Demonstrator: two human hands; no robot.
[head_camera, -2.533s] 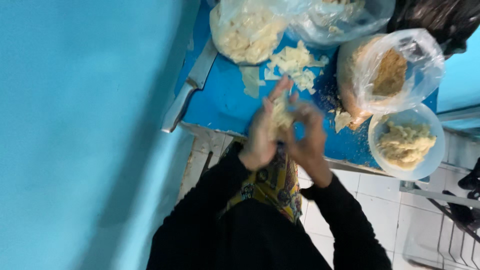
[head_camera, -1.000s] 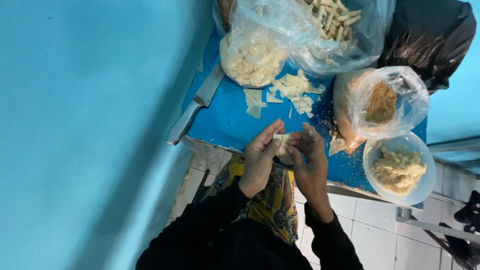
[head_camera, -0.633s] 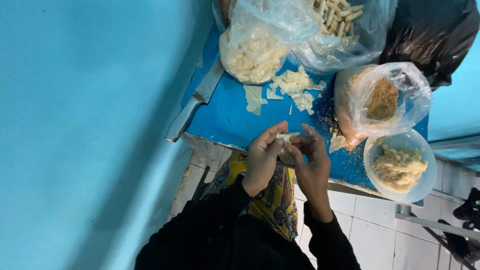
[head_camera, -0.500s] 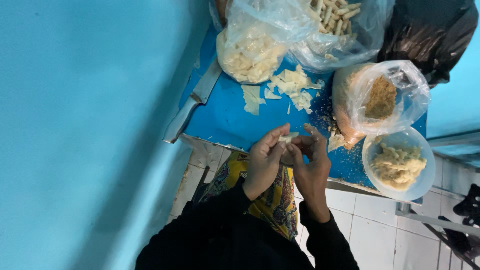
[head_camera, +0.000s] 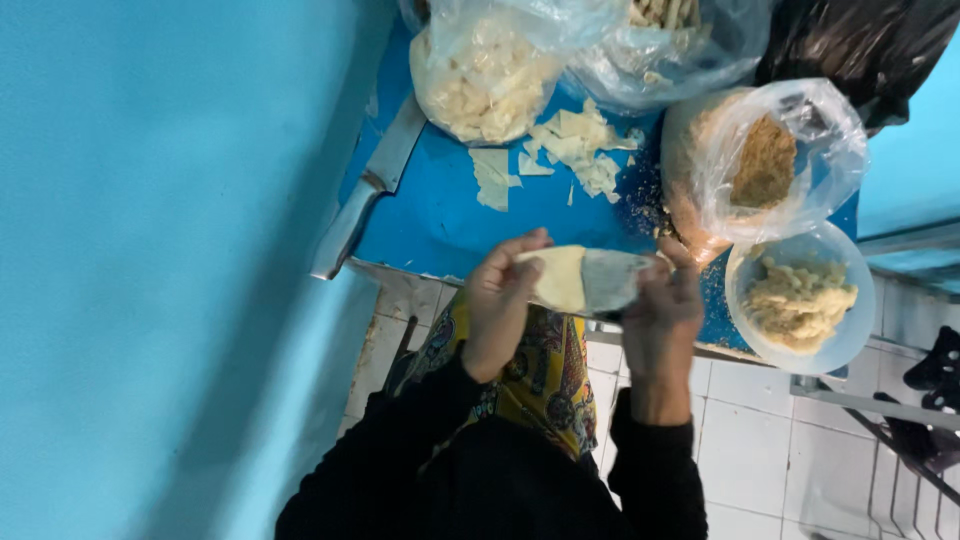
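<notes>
Blue table (head_camera: 440, 225); both hands (head_camera: 498, 300) (head_camera: 662, 318) half hide pale wrapper (head_camera: 582, 279).

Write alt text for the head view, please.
Both hands, left hand and right hand, hold a pale dough sheet over the edge of a blue table. On the table lie a knife, dough scraps, filled plastic bags and a bowl of filling.

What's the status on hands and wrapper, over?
Left hand and right hand both grip the pale dough wrapper. Held above blue table edge. Nothing blocking.
</notes>
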